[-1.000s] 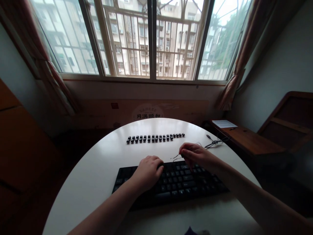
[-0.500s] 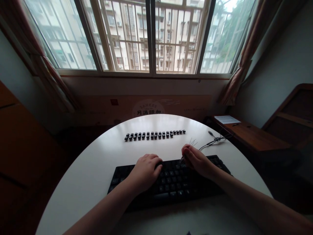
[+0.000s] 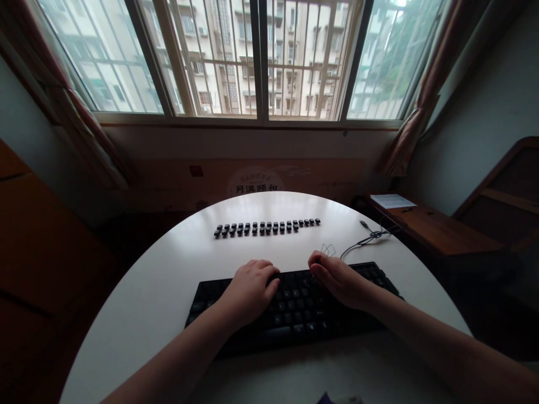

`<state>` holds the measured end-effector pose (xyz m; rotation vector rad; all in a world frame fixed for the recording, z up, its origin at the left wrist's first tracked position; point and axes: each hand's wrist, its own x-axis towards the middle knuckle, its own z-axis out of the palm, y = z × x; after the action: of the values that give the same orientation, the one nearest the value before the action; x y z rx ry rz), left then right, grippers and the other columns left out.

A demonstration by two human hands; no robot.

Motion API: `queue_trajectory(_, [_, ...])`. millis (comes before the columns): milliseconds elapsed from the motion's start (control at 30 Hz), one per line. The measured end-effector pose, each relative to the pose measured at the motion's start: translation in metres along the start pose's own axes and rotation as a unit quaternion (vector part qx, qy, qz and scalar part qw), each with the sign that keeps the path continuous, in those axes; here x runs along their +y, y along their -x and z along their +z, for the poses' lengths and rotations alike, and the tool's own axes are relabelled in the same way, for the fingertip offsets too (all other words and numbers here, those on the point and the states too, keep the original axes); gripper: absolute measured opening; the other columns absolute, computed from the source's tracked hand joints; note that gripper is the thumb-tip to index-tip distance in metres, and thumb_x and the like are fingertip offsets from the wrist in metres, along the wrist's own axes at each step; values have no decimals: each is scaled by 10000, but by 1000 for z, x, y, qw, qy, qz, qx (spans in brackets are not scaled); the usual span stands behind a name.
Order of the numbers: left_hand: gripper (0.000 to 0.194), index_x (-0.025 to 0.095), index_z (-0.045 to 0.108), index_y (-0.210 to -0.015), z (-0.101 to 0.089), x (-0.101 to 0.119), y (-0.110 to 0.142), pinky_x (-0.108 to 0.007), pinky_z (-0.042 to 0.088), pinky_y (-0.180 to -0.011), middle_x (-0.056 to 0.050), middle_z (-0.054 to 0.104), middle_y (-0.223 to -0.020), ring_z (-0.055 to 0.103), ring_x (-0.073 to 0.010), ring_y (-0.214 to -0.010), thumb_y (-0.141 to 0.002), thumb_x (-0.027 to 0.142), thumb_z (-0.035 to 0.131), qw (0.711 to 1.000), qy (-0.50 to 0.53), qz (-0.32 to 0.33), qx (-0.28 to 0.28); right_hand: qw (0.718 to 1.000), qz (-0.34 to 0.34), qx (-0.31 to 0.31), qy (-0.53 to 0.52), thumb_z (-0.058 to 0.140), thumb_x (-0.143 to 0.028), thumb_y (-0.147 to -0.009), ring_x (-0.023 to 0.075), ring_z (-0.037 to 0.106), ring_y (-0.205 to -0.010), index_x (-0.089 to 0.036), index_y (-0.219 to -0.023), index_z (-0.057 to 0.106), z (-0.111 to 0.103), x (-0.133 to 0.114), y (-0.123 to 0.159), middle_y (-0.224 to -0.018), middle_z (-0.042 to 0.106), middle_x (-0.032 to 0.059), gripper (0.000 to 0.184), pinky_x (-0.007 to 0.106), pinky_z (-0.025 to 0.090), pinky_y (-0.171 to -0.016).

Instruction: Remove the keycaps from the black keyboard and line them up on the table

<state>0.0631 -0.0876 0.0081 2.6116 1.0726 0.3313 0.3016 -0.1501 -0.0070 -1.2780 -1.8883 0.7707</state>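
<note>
A black computer keyboard [image 3: 295, 317] lies on the round white table. My left hand [image 3: 254, 287] is closed over its back edge, left of the middle, fingers over the far side and thumb on the keys. Pinched in my right hand [image 3: 337, 279] is a wire keycap puller [image 3: 328, 249]; its thin loops stick up above the fingers. The puller's lower end is at the upper keys right of the middle, mostly hidden by the hand and dark keys. Behind the keyboard, small black keycaps [image 3: 255, 228] stand in two rows, apart from both hands.
The keyboard cable [image 3: 370, 235] lies bundled at the table's right, its plug beside it. A brown wooden side table [image 3: 446, 230] with a white paper [image 3: 391, 201] stands beyond. A small purple object [image 3: 325, 399] shows at the bottom edge. Windows and curtains are behind.
My right hand has tilted and dipped slightly, and the puller's wire loops have turned. The left hand stays on the keyboard. The whole view has shifted a little.
</note>
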Motion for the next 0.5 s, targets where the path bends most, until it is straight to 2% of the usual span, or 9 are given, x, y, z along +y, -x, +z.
queue_trajectory(133, [309,219,680,-1104,2,-1,0,-408,394,-1010,-74,655,-1185,549,-262,-1121,-919,332,459,1000,-4,3,6,995,-45,-8,88,389,-414,-1001,138,499,-631,-200,-913,488,1,-7,2,-738,548,0,252,271,399,-635])
queue_trajectory(233, [306,219,682,-1093,2,-1,0,-405,395,-1010,-74,654,-1183,548,-261,-1120,-918,331,458,1000,-1,5,7,989,-74,-16,128,421,-402,-988,152,517,-634,-203,-932,489,3,-7,3,-744,571,8,217,279,390,-627])
queue_trajectory(333, [311,222,683,-1094,1,0,0,-408,400,-1003,-75,660,-1170,551,-264,-1114,-919,334,452,1000,5,3,6,993,-65,29,94,393,-401,-998,138,496,-593,-207,-905,482,7,-5,5,-697,549,-9,233,269,389,-604])
queue_trajectory(433, [309,225,687,-1087,1,0,0,-408,403,-999,-74,665,-1164,555,-267,-1108,-916,335,454,1000,9,0,6,997,-43,67,25,397,-444,-992,116,428,-514,-215,-883,482,10,0,5,-614,471,-42,269,241,359,-516])
queue_trajectory(500, [309,225,688,-1087,1,-1,-1,-410,401,-1004,-73,662,-1175,551,-269,-1121,-915,333,456,1000,9,0,7,990,-25,128,-56,368,-493,-991,105,385,-466,-225,-870,457,10,5,3,-600,430,-53,307,221,317,-441])
